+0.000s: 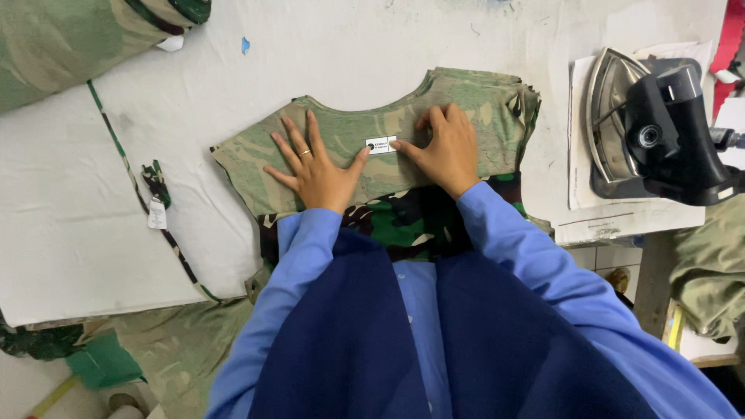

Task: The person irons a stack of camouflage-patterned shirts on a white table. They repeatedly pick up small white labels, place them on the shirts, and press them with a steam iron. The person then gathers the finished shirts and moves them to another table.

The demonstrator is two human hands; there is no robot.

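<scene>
A folded green camouflage cloth garment (372, 147) is pressed flat under both hands. The left hand (314, 167) is spread open; the right hand (444, 147) is curled beside a small white label (381, 144), which lies between them.

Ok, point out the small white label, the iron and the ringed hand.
small white label (381, 144), head view, its middle.
iron (667, 128), head view, black handle.
left hand (317, 167), head view, back of hand.

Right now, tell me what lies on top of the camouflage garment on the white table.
On the camouflage garment lie a small white label, the left hand spread flat and the right hand pressing beside the label. Fabric under both hands is hidden.
</scene>
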